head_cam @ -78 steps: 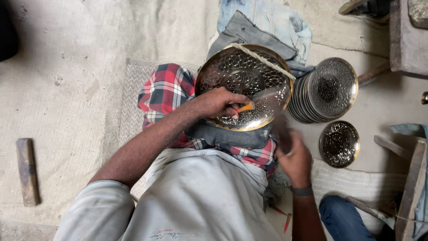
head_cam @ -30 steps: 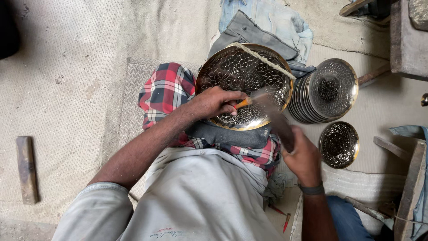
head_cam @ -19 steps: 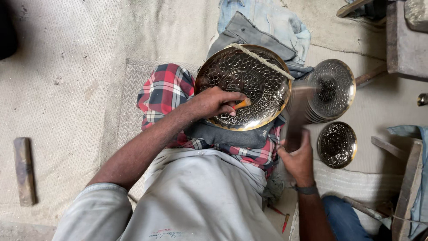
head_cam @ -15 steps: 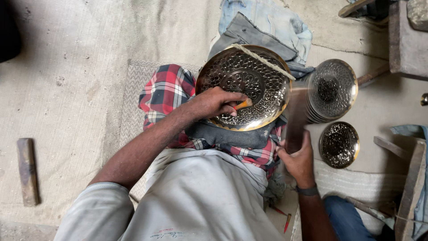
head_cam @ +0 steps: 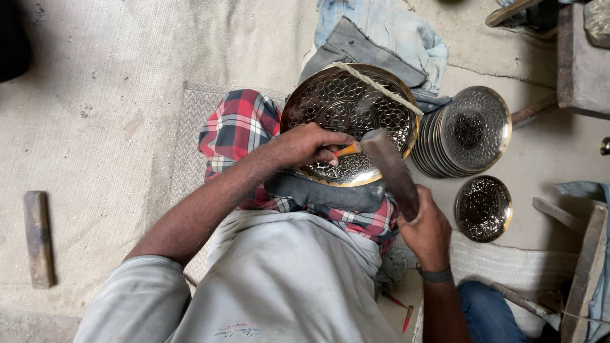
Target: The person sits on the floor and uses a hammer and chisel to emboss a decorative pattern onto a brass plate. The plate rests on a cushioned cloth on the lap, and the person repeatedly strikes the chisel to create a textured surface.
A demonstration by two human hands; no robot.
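A large round engraved metal tray [head_cam: 356,105] rests tilted on my lap, over a dark cloth and red checked fabric. My left hand [head_cam: 305,145] lies on the tray's lower part, gripping a small orange-handled chisel [head_cam: 348,150] whose tip meets the metal. My right hand [head_cam: 427,230] grips a wooden mallet [head_cam: 389,166], its head raised next to the chisel's end. A cord [head_cam: 379,87] crosses the tray's upper right.
A stack of engraved metal plates [head_cam: 467,130] leans to the right, with a small engraved bowl [head_cam: 484,208] below it. Grey and blue cloths [head_cam: 381,32] lie behind the tray. A wooden block [head_cam: 38,238] sits on the mat at left; wooden pieces [head_cam: 584,273] at right.
My right hand has swung the mallet back in toward the chisel after lifting it away to the right. My left hand and the chisel stay in place on the tray.
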